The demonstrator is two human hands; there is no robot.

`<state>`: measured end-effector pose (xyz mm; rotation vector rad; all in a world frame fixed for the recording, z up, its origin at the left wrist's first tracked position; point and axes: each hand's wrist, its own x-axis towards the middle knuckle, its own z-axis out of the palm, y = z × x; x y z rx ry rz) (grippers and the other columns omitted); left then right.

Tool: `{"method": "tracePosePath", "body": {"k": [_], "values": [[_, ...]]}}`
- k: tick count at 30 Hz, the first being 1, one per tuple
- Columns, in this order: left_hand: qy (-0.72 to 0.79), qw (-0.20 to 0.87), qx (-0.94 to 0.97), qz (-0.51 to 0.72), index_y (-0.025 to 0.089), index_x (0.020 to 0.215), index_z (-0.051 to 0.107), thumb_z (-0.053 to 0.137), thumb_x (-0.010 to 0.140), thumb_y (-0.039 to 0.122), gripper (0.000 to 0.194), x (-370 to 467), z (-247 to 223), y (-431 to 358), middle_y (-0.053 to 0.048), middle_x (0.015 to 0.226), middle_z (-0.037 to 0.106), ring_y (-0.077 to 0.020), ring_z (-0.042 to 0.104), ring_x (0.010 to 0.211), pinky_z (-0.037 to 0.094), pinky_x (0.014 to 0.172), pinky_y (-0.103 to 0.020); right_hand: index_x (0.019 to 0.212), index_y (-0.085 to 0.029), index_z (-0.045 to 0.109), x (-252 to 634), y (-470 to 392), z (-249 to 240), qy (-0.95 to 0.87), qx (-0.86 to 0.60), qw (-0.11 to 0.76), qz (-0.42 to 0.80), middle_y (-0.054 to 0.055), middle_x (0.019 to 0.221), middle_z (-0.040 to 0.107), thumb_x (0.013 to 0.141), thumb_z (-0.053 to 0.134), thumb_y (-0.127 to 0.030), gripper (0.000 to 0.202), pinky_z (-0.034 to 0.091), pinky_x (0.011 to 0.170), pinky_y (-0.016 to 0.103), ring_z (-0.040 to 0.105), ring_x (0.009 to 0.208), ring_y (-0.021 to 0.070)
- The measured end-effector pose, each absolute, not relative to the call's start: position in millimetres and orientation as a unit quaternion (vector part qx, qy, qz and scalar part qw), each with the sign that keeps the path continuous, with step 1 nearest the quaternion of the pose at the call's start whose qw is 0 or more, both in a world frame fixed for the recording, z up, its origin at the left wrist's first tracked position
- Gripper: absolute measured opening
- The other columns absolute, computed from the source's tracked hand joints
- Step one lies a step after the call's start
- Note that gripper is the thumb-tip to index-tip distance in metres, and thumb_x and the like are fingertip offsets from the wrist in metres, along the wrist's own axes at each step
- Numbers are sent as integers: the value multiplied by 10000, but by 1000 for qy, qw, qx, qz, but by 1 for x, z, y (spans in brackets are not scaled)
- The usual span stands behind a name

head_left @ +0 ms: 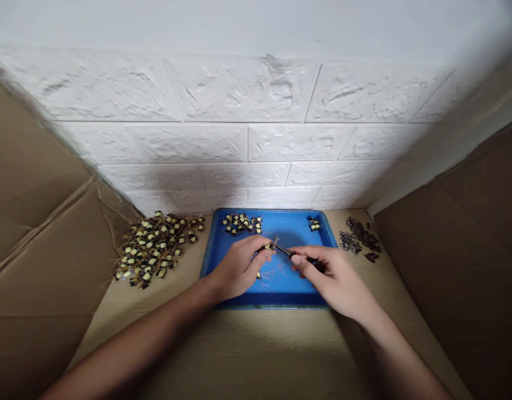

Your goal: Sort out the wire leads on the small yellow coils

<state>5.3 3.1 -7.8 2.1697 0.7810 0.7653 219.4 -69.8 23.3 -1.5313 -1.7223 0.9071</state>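
Note:
Over the blue tray (276,300), my left hand (242,264) pinches a small yellow-and-black wire-wound coil (269,246). Fine copper-coloured wire ends stick up from it. My right hand (334,272) is closed around a slim dark hand tool (284,251) with a bit of red near the grip. The tool's narrow tip meets the coil's wires by my left fingertips; its exact kind is hard to make out. Below my left hand another coil (258,275) lies partly hidden in the tray, and loose wire bits (274,272) are scattered beside it.
Inside the tray, a cluster of coils (241,223) sits at the back left and a few more coils (314,223) at the back right. A large coil heap (153,244) lies left of the tray. Small metal and dark parts (359,238) lie right. Cardboard walls (460,239) flank the table.

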Motion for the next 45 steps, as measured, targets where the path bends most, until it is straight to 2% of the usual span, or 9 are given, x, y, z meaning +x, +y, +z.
{"method": "tracePosePath", "body": {"k": [4,8,12,18,23,27,30,34,45], "values": [[297,347,842,286,162,878,595,448,1025,254,227,5,-8,3,-20,825,639,-140,586,777,418,724,-238,1145,-278,771,221,-71,24,-666,-578,321,346,32,867,770,976,554,-377,293,507,737,327,684,794,208],[296,347,847,273,167,852,582,442,1023,237,232,6,-7,2,-11,803,627,-136,583,762,416,712,-235,1121,-266,776,221,-70,26,-676,-575,308,342,17,793,741,993,521,-387,310,470,684,310,644,720,192],[295,344,852,260,165,850,583,443,1021,225,229,7,-6,2,-11,800,626,-135,587,766,421,719,-235,941,-238,777,220,-69,29,-686,-572,293,341,-7,730,702,1008,494,-390,328,432,656,293,607,674,164],[269,374,854,241,163,902,621,436,1036,255,247,5,-8,0,-12,823,650,-124,604,784,434,744,-226,684,-201,609,225,-71,30,-693,-569,257,360,-44,601,555,1021,464,-372,405,346,585,282,487,558,116],[261,426,836,227,154,832,625,411,1046,269,323,3,-8,0,-7,786,658,-107,609,747,437,722,-214,618,-198,519,230,-71,29,-697,-565,245,368,-43,565,491,1016,465,-381,441,304,553,287,448,534,115],[275,442,819,241,151,840,639,419,1042,286,327,5,-5,2,-17,824,669,-117,615,781,440,736,-221,682,-196,636,230,-69,27,-688,-564,270,367,-15,622,594,1005,481,-400,413,369,586,288,528,594,140],[301,452,795,271,152,948,655,425,1037,309,292,6,-3,3,-23,835,675,-128,610,773,445,720,-228,905,-199,753,231,-68,24,-667,-581,297,359,18,736,693,985,517,-406,325,429,622,296,603,691,179],[307,469,776,288,148,1031,665,435,1026,322,289,6,-2,3,-36,863,684,-137,595,757,448,687,-235,1115,-209,753,230,-68,20,-654,-589,321,351,49,886,754,972,546,-403,318,478,664,314,667,801,216],[294,489,770,285,144,1043,674,442,1028,326,295,5,-1,3,-44,885,683,-138,594,775,456,701,-239,1083,-224,763,227,-70,16,-663,-575,354,324,54,985,783,962,575,-367,266,533,772,342,707,853,222]]}}
